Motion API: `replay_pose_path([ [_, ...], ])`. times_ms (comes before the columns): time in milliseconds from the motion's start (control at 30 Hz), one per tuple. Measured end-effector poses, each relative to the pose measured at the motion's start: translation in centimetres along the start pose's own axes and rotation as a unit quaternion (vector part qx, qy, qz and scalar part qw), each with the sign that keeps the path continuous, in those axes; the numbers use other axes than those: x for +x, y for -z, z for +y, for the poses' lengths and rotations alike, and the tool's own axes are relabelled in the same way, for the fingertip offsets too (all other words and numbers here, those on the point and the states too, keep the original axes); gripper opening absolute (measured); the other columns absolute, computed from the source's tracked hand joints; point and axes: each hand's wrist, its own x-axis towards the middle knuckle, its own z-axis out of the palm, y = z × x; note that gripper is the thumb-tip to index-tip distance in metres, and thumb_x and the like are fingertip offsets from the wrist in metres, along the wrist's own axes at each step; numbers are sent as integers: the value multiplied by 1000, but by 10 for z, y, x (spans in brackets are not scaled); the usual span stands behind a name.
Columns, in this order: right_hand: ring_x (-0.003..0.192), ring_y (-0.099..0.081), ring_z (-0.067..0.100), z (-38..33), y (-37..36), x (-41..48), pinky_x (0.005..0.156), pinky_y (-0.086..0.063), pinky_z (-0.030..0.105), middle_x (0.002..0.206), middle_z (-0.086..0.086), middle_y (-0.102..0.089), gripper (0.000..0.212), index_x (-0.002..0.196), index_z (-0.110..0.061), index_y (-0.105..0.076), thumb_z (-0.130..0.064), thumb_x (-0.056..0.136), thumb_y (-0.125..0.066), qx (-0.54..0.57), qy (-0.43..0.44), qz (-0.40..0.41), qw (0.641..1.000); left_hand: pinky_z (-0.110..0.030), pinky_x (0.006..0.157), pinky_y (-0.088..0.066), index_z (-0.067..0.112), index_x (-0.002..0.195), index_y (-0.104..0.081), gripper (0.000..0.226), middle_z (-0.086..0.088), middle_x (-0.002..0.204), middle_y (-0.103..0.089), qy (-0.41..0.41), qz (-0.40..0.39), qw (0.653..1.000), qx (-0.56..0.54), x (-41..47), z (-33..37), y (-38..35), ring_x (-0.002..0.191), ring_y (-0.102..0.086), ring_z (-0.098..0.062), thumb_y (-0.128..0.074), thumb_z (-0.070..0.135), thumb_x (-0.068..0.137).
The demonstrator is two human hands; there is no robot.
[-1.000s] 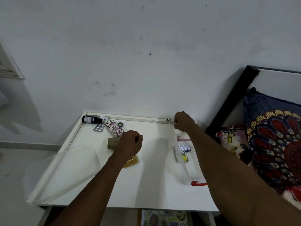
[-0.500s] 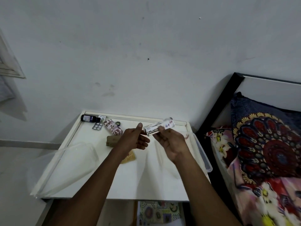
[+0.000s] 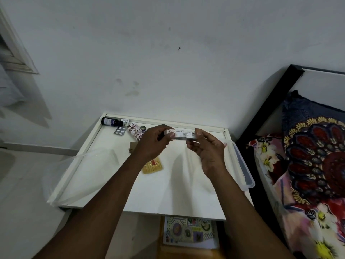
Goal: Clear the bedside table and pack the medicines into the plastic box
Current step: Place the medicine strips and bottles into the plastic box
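Both hands hold a long white ointment carton point(image 3: 183, 134) level above the white bedside table point(image 3: 168, 193). My left hand point(image 3: 153, 144) pinches its left end and my right hand point(image 3: 207, 148) grips its right end. The clear plastic box point(image 3: 242, 171) lies along the table's right edge, partly hidden by my right forearm. On the table's far left lie a dark bottle point(image 3: 110, 121), a silver blister strip point(image 3: 120, 131) and a white labelled bottle point(image 3: 136, 133). A yellow blister pack point(image 3: 153, 166) and a brown item point(image 3: 133, 146) lie near my left wrist.
A clear plastic lid point(image 3: 80, 176) overhangs the table's left edge. A bed with a patterned pillow point(image 3: 313, 156) and a black headboard point(image 3: 270, 101) stands close on the right. A patterned mat point(image 3: 188, 230) lies below the table's front edge. The wall is right behind the table.
My right hand lifted the carton from the table's back edge and brought it to the middle. My left hand rose from the table and took its left end. The carton has been turned over.
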Motion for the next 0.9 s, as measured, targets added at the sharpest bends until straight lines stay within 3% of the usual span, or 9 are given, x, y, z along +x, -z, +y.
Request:
replay_pose_path([
  [133, 90, -67, 27, 1, -3, 0, 87, -60, 40, 93, 10, -71, 34, 126, 0, -66, -4, 93, -70, -20, 75, -21, 997, -23, 73, -55, 7, 123, -68, 31, -8, 91, -66, 19, 31, 996, -79, 3, 3, -2, 71, -64, -13, -72, 7, 92],
  [200, 101, -70, 23, -4, -2, 0, 95, -59, 42, 106, 10, -75, 42, 132, -3, -62, -1, 91, -71, -54, 122, -65, 989, -21, 77, -55, 6, 125, -67, 39, -3, 95, -70, 8, 42, 994, -105, 5, 3, 3, 78, -67, -13, -75, 0, 87],
  [300, 115, -69, 25, -7, 1, -2, 104, -54, 45, 121, 12, -73, 37, 125, -4, -66, 3, 89, -72, -117, 152, -120, 974, -17, 80, -53, 5, 122, -69, 42, 6, 94, -74, -9, 44, 992, -121, 3, 1, 12, 85, -66, -9, -76, -7, 82],
  [533, 120, -66, 29, -9, 2, -2, 105, -53, 39, 125, 12, -71, 34, 122, -3, -67, 5, 89, -71, -145, 160, -143, 966, -20, 83, -55, 2, 118, -70, 43, -5, 103, -76, -25, 43, 991, -127, 3, 1, 16, 91, -67, -13, -77, -11, 78],
  [633, 118, -68, 28, -5, 6, 0, 102, -55, 37, 123, 12, -72, 35, 121, -4, -67, 5, 88, -72, -148, 152, -145, 967, -21, 85, -56, 6, 116, -72, 43, -6, 105, -76, -24, 38, 990, -133, 3, 1, 18, 93, -66, -16, -78, -10, 77],
  [733, 98, -72, 27, 1, 13, 8, 87, -60, 34, 116, 17, -74, 40, 126, -7, -67, 6, 88, -71, -149, 104, -112, 977, -26, 88, -57, 12, 110, -73, 41, -10, 103, -75, -13, 27, 992, -120, 4, 0, 20, 91, -66, -17, -81, -9, 75],
  [833, 83, -71, 29, 4, 19, 14, 82, -60, 31, 104, 21, -72, 37, 129, -5, -66, 2, 93, -67, -59, -10, -93, 994, -32, 87, -58, 16, 104, -74, 39, -13, 90, -70, 0, 3, 995, -100, 2, 2, 11, 83, -67, -18, -84, -5, 73],
  [900, 76, -69, 28, 4, 20, 19, 83, -60, 31, 96, 17, -70, 32, 125, -4, -69, 0, 93, -67, 9, -42, -71, 997, -31, 84, -60, 17, 102, -74, 37, -14, 89, -72, -19, -7, 997, -80, 2, 5, 3, 80, -69, -17, -86, -2, 72],
])
